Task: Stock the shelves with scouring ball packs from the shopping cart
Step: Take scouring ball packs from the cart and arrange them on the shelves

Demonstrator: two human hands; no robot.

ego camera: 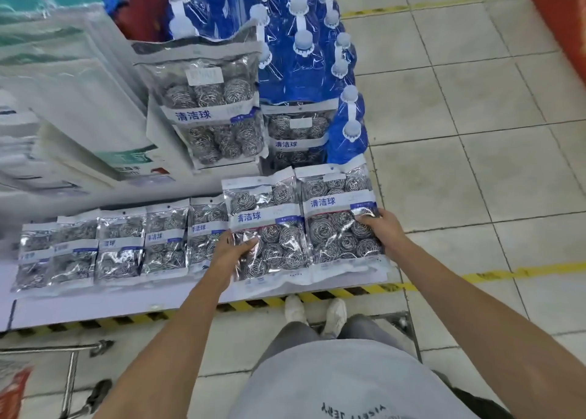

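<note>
The left hand (233,247) is closed on one pack (264,225) and the right hand (379,228) on the next pack (341,219), both low on the shelf (95,304), so I think they should be pushed flat, in line with the row (104,244).

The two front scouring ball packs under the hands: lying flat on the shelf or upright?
Lying flat, side by side. The left hand rests on one pack, the right hand on the other.
</note>
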